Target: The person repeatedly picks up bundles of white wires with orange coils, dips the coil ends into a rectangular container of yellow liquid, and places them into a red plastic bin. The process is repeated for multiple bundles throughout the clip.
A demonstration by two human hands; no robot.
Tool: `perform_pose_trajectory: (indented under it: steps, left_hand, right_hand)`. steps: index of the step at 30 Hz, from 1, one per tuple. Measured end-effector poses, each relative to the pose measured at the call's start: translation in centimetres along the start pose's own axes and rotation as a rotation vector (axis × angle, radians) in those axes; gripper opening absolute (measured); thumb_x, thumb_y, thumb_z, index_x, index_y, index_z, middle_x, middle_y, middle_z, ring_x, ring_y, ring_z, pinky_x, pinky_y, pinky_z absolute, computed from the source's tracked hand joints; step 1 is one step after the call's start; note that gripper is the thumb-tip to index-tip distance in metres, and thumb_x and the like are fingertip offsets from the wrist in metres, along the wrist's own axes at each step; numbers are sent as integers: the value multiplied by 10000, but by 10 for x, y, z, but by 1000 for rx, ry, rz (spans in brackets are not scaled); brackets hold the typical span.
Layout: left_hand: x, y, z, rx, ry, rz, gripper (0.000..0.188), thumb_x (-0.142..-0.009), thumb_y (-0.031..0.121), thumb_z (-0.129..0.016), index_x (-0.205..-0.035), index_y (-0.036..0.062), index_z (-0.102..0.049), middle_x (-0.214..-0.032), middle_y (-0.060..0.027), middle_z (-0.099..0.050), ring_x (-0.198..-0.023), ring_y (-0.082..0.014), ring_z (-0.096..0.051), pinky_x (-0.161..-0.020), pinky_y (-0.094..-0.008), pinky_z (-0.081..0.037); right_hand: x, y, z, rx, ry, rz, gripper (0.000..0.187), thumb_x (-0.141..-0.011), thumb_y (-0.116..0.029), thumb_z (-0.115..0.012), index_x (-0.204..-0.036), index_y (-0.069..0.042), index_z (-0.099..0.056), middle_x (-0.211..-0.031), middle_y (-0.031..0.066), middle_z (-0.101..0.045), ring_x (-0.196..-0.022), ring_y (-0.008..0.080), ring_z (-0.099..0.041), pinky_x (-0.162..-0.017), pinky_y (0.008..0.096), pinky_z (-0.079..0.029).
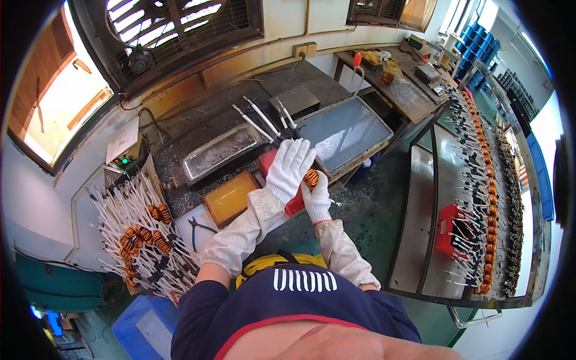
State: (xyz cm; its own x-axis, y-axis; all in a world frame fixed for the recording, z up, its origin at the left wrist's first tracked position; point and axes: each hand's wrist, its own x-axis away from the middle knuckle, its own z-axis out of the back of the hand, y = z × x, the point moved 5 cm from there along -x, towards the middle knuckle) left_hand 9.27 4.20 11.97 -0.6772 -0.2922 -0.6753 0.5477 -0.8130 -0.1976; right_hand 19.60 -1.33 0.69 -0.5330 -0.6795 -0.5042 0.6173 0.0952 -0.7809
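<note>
A copper-wound ring coil (311, 177) sits in my right hand (317, 199), whose gloved fingers are closed around it. My left hand (291, 168), also in a white glove, lies with its fingers stretched out over the coil's leads, beside the ring. White-sleeved leads (260, 114) with black sleeving at their base stick up past the left fingertips. Below both hands is a red container (295, 205), mostly covered by them. Left of it lies a shallow tray of amber material (230, 199). The left palm and whatever touches it are hidden.
A metal pot with a dull silver surface (222, 153) and a wide grey-filled tank (348, 137) stand on the bench. Many leaded coils (144, 237) are heaped at left, near cutting pliers (201, 227). A rack at right holds rows of coils (489, 198) and a red bin (447, 229).
</note>
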Motion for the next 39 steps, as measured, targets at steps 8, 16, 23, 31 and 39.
perform_pose_trajectory:
  steps: [8,16,23,31,39]
  left_hand:
    - [8,20,-14,103,-62,-59,481,-817,161,-501,-1288,72,-545,-1351,-118,-525,-1302,-276,-453,-1160,-453,-291]
    - [31,43,-14,337,-141,116,537,-860,182,-436,-1381,60,-475,-1446,-120,-446,-1381,-290,-361,-1188,-454,-225]
    - [32,40,-12,439,-72,126,548,-825,116,-501,-1370,60,-486,-1442,-130,-452,-1377,-314,-373,-1168,-482,-265]
    - [30,42,-16,508,-7,167,526,-799,66,-534,-1325,64,-519,-1405,-143,-479,-1355,-333,-397,-1148,-501,-287]
    - [21,46,-3,510,48,172,499,-729,-5,-599,-1226,45,-585,-1303,-172,-555,-1262,-378,-489,-1078,-526,-370]
  right_hand:
    - [3,23,-11,-95,-63,-22,508,-835,-52,-682,-1272,-8,-429,-1128,161,-591,-1019,266,-610,-894,360,-490]
    - [5,37,-21,-62,-77,102,406,-839,-35,-623,-1214,-10,-471,-1145,190,-555,-1076,331,-556,-931,389,-455]
    - [2,5,-1,-169,-44,48,367,-891,-40,-575,-1233,-45,-441,-1156,147,-558,-1086,273,-559,-922,369,-465]
    - [-5,5,1,-218,-57,41,518,-828,-69,-679,-1293,-32,-455,-1154,176,-568,-1063,299,-588,-895,394,-478]
    - [-5,-7,10,-201,-104,-2,490,-832,-101,-691,-1238,-36,-424,-1101,182,-569,-995,306,-606,-832,400,-497]
